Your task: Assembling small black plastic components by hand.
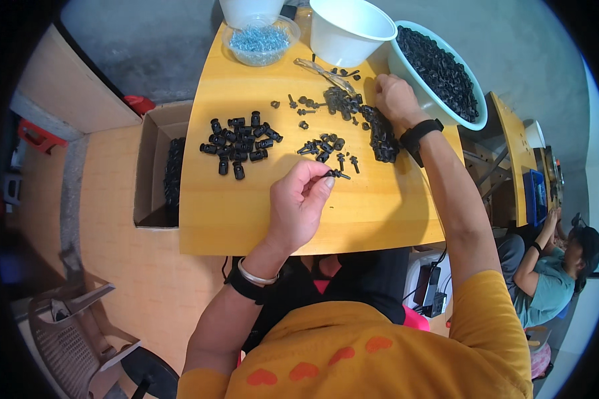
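Over the front half of the table, my left hand [298, 199] pinches a small black plunger piece [340, 174] between thumb and forefinger. My right hand [398, 100] is curled down at the table's right side, beside a long heap of black parts [382, 136]. Its fingertips are hidden, so what they hold does not show. Between the hands lie loose black plungers [354, 163] and short black barrel pieces [325, 157]. To the left is a cluster of black cord locks [241, 139]. Another heap of small black parts [341, 101] lies farther back.
At the back stand a clear bowl of bluish springs [259, 41], a white tub [353, 33] and a pale green basin [476, 118] of black parts. A crumpled plastic strip [323, 72] lies before them. A cardboard box [154, 146] stands left; a co-worker [552, 272] sits right.
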`<state>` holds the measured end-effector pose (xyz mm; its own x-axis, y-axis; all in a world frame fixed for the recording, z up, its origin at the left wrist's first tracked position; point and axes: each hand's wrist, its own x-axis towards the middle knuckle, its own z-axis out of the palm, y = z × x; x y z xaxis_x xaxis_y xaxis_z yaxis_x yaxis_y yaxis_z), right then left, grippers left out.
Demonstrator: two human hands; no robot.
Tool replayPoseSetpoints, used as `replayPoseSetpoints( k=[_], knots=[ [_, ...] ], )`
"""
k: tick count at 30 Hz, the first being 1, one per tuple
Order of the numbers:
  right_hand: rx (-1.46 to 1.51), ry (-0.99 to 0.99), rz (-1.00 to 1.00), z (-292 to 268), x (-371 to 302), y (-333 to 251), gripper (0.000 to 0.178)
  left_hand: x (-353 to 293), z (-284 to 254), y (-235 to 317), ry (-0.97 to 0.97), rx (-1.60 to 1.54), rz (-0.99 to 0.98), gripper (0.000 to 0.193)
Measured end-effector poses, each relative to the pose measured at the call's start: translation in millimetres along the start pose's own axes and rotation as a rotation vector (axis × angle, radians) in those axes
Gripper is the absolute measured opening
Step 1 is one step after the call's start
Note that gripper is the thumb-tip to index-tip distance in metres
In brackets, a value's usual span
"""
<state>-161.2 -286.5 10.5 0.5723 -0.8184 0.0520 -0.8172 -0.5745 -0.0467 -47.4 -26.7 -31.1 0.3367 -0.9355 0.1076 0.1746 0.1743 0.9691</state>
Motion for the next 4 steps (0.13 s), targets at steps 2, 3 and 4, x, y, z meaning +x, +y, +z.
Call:
replayPoseSetpoints(
  k=[2,3,4],
  knots=[
    [0.015,0.011,0.0,1.8,-1.2,1.6,0.017,0.6,0.4,-0.7,0.012,0.037,0.012,0.01],
    [0.025,0.022,0.0,1.7,-2.5,0.6,0.016,0.5,0.2,-1.6,0.016,0.043,0.013,0.01],
    [0.03,0.024,-0.005,1.7,-4.4,-0.6,0.016,0.1,-0.2,-2.0,0.013,0.052,0.016,0.01]
  ],
)
